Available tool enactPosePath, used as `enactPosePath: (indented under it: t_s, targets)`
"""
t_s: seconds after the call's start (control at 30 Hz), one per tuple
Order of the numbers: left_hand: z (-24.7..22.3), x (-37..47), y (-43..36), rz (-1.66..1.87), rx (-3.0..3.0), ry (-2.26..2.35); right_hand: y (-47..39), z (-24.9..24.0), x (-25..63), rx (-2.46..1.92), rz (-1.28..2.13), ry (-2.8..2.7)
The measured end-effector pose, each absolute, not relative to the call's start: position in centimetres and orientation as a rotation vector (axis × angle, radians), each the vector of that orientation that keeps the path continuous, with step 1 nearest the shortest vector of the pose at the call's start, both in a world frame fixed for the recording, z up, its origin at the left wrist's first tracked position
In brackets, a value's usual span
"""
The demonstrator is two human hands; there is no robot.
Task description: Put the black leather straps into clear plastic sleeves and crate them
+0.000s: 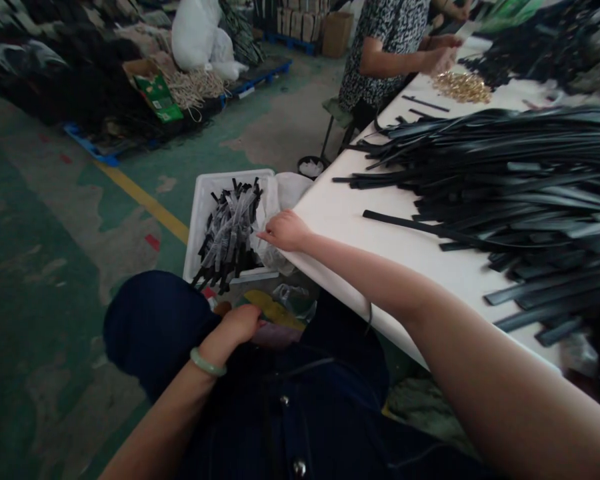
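At the table's left edge, my right hand is closed, its fingers curled over a whitish plastic bag that hangs there. What its fingertips pinch, if anything, is too small to tell. Low over my lap, my left hand has a pale green bangle at its wrist. Its fingers curl downward, partly hidden, beside a mauve cloth-like thing. Just beyond both hands, a white plastic crate on the floor holds many black strips, several wrapped in clear plastic.
A large pile of black straps covers the right of the white table. Farther back, a person works beside a heap of gold-coloured pieces. A small dark bin stands under the edge; loaded blue pallets lie behind.
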State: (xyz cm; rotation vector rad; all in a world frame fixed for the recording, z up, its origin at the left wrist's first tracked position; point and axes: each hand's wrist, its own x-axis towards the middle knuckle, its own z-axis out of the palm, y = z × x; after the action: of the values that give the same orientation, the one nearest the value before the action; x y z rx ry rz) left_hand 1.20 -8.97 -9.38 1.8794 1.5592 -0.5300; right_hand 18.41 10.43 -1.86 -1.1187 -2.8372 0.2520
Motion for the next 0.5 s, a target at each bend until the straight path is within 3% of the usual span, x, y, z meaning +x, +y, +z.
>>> enactPosePath:
  t_s: [0.2, 0.5]
  targets:
    - [-14.3, -1.0, -9.3, -0.681, 1.731, 1.516, 13.6, -1.8, 20.2, -1.157, 0.209, -2.836]
    - [-24.3, -6.4, -1.7, -0.672, 1.481, 1.407, 17.4, -1.0, 19.8, -0.964, 0.31, -3.086]
